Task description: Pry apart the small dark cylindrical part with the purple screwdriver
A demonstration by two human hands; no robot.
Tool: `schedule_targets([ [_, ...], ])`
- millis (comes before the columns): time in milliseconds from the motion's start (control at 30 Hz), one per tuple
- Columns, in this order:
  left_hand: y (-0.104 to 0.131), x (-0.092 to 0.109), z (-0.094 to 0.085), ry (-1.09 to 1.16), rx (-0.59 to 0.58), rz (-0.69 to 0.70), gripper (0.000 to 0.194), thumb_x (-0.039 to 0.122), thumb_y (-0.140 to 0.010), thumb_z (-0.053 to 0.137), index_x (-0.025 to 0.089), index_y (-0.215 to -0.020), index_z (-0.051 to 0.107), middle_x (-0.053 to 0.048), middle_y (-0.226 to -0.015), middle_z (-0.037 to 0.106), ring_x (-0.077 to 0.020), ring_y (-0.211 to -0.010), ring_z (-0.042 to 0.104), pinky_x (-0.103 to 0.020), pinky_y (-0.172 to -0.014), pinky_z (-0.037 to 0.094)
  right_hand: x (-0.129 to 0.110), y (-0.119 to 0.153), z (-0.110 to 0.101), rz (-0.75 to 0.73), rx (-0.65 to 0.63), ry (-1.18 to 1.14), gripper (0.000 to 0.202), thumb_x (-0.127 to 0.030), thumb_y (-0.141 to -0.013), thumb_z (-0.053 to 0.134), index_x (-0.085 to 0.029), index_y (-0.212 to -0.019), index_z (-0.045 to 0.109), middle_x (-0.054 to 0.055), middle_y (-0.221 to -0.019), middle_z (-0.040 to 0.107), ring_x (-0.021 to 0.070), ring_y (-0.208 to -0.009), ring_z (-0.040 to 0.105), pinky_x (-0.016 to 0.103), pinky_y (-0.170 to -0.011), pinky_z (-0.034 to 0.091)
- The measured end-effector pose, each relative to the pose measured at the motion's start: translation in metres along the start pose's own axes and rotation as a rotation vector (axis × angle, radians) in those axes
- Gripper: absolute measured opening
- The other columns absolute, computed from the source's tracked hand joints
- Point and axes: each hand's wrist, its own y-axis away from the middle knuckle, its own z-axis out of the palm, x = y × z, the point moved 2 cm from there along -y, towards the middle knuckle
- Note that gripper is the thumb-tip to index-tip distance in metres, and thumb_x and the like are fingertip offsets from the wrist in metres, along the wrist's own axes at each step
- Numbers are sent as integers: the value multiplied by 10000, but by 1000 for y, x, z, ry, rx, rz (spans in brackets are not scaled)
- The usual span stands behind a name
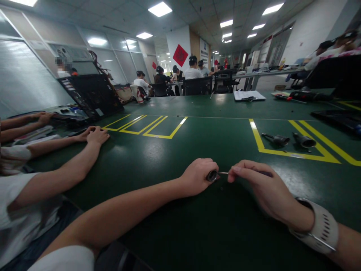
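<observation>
Green tabletop (135, 150), broad and smooth, with yellow tape outlines (255, 135) at centre left and at right; beyond it, office ceiling lights, seated people and a red diamond-shaped hanging (180, 55) at upper centre. Head view, item one: a dark hollow metal part (212, 175), just right of and below the middle of the frame, open end towards us, closed in our left hand (197, 175); most of its body is hidden by the fingers. Item two: a slim tool (223, 173), its bright shaft reaching to the part, pinched narrowly in our right hand (262, 184); we cannot tell whether the tip is inside. Item three: a tiny ring (222, 188), on the table just below the shaft. Items four and five: two similar-looking parts, one with a narrow stem (279, 140), one lying beside it (306, 141), at right within the tape. Handling, in our judgement: stiff, modestly heavy, hardly fragile, rather slippery where rounded; best held around the barrel, fingers off the rim, with the tool guided lightly near its shaft. At far left, a neighbour's hands (97, 136), well apart from ours.
</observation>
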Motion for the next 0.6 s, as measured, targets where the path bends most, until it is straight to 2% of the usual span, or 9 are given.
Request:
schedule_targets([
  [100, -1, -2, 0, 53, 15, -18, 141, 272, -826, 537, 151, -755, 515, 3, -719, 526, -115, -658, 480, -246, -623, 363, 5, -2, 2, 101, 27, -203, 205, -324, -761, 598, -176, -625, 636, 33, -675, 628, 178, -727, 577, 321, -738, 429],
  [200, -2, -3, 0, 86, 14, -33, 144, 274, -822, 540, 152, -749, 514, 5, -716, 522, -114, -657, 482, -242, -616, 369, 5, -1, 3, 106, 49, -238, 199, -325, -760, 597, -174, -636, 632, 34, -675, 623, 176, -714, 574, 321, -724, 436],
  [300, -3, -4, 0, 87, -4, -57, 137, 272, -824, 532, 155, -755, 517, 2, -722, 529, -118, -668, 492, -242, -615, 376, -1, 3, 4, -8, 47, 4, 223, -354, -788, 567, -188, -655, 635, 34, -690, 627, 189, -729, 571, 327, -706, 425],
  [433, -3, -2, 0, 3, -18, -27, 99, 238, -819, 513, 152, -770, 525, -15, -746, 544, -135, -699, 501, -262, -639, 380, -13, 11, 9, -223, -48, 421, 220, -347, -817, 527, -213, -681, 636, 28, -693, 612, 187, -681, 545, 323, -627, 404],
  [500, -2, -1, 0, -31, -22, -18, 96, 237, -818, 505, 153, -780, 529, -21, -753, 548, -141, -708, 503, -270, -649, 379, -17, 12, 10, -280, -86, 495, 202, -326, -818, 526, -221, -687, 639, 26, -692, 608, 181, -669, 535, 322, -625, 404],
  [600, -2, 1, 0, -32, -58, 4, 110, 242, -829, 494, 153, -771, 523, -19, -748, 544, -137, -703, 500, -266, -648, 376, -17, 8, 6, -199, -86, 425, 222, -339, -809, 535, -218, -658, 644, 22, -669, 612, 178, -651, 539, 317, -615, 401],
])
